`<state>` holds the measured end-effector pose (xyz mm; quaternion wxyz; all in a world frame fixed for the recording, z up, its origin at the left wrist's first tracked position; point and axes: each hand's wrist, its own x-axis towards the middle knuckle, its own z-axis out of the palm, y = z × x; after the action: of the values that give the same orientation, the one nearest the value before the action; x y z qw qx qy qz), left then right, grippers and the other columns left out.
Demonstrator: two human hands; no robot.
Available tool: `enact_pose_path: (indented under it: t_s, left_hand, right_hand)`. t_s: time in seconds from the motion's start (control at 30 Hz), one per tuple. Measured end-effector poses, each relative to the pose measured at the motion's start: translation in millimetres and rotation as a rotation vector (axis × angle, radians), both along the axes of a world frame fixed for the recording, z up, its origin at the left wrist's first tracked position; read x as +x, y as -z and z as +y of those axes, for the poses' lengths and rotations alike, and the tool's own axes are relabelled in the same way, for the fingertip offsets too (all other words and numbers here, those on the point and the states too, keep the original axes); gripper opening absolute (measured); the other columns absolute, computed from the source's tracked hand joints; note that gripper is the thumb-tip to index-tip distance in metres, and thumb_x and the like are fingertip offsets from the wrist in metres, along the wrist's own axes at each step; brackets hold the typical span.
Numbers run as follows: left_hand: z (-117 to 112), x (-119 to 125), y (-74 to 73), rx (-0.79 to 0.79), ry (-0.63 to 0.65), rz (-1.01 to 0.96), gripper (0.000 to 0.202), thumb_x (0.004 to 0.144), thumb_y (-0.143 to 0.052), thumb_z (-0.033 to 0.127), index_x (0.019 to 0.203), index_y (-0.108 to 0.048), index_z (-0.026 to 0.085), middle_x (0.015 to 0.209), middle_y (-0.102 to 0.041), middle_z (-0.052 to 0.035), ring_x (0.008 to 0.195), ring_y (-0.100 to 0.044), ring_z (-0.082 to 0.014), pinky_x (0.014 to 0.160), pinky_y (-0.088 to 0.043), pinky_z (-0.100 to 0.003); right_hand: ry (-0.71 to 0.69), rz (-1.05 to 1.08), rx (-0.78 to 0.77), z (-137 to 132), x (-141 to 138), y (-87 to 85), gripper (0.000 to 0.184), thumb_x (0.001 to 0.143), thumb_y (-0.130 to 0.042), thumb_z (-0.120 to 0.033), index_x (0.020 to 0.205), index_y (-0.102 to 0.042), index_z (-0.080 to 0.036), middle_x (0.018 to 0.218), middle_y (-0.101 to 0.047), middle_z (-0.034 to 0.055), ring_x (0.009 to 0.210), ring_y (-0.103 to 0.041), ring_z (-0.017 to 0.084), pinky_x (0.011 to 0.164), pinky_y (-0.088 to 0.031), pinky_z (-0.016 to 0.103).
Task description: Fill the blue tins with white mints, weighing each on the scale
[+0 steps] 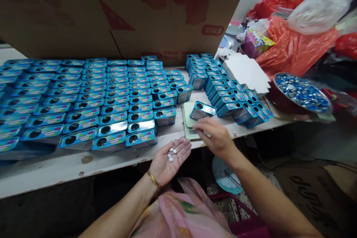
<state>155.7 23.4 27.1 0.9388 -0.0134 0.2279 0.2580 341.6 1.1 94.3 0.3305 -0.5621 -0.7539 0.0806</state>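
Note:
My left hand lies palm up in front of the table edge, fingers stretched out, with several small white candies resting on it. A pale green scale sits on the table just beyond it. On the scale's plate rests a blue tin with a round dark hole in its top. My right hand is over the scale's near side, close to that tin. Its fingers are curled together and slightly blurred; whatever they may pinch is hidden.
Rows of blue tins cover the table's left, with another group right of the scale. Behind stands a large cardboard box. A bowl of blue and silver caps is at right. Below the table is a tub of white candies.

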Motion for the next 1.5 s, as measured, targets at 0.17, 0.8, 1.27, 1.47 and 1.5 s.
enact_pose_path:
  t_s: [0.17, 0.8, 1.27, 1.47, 1.5]
  left_hand:
    - [0.5, -4.5, -1.0, -0.015, -0.011, 0.043, 0.031, 0.081, -0.042, 0.021, 0.105, -0.053, 0.005, 0.11, -0.056, -0.0153, 0.114, -0.041, -0.0252, 0.096, -0.034, -0.038]
    - [-22.5, -18.9, 28.0, -0.097, 0.243, 0.291, 0.018, 0.076, -0.051, 0.025, 0.086, -0.056, 0.011, 0.067, -0.057, -0.0023, 0.061, -0.057, -0.0108, 0.057, -0.045, -0.022]
    - [-23.3, -21.0, 29.6, -0.082, 0.199, 0.346, 0.016, 0.076, -0.051, 0.026, 0.073, -0.053, 0.01, 0.06, -0.054, -0.0019, 0.046, -0.048, -0.0042, 0.037, -0.034, -0.011]
    - [-22.2, -28.6, 33.2, -0.104, 0.155, 0.357, 0.017, 0.074, -0.054, 0.028, 0.073, -0.053, 0.011, 0.061, -0.052, -0.0014, 0.044, -0.043, -0.0025, 0.034, -0.028, -0.01]
    - [-21.8, -30.6, 34.4, -0.099, 0.144, 0.359, 0.017, 0.074, -0.054, 0.028, 0.073, -0.053, 0.011, 0.061, -0.052, -0.0014, 0.044, -0.043, -0.0025, 0.034, -0.028, -0.01]
  right_hand:
    - [0.177, -0.063, 0.098, 46.4, 37.7, -15.3, 0.018, 0.081, -0.046, -0.016, 0.091, -0.06, -0.019, 0.087, -0.058, 0.0046, 0.084, -0.053, 0.015, 0.076, -0.043, 0.028]
    - [-0.277, 0.163, -0.215, -59.5, -89.3, 62.6, 0.013, 0.082, -0.044, -0.017, 0.089, -0.055, -0.017, 0.09, -0.057, 0.0045, 0.087, -0.05, 0.013, 0.079, -0.043, 0.028]
    - [0.228, -0.086, 0.091, -12.6, -23.5, 17.3, 0.036, 0.081, -0.047, -0.023, 0.117, -0.044, -0.023, 0.121, -0.043, 0.0097, 0.112, -0.037, 0.024, 0.092, -0.033, 0.043]
    - [0.35, -0.298, -0.058, 37.0, 34.6, 1.7, 0.038, 0.078, -0.051, -0.026, 0.114, -0.045, -0.018, 0.102, -0.053, 0.01, 0.095, -0.047, 0.026, 0.079, -0.04, 0.039]
    - [0.316, -0.302, -0.067, 37.4, 31.6, 0.1, 0.036, 0.078, -0.05, -0.025, 0.113, -0.045, -0.018, 0.101, -0.053, 0.0094, 0.093, -0.047, 0.025, 0.079, -0.04, 0.038]
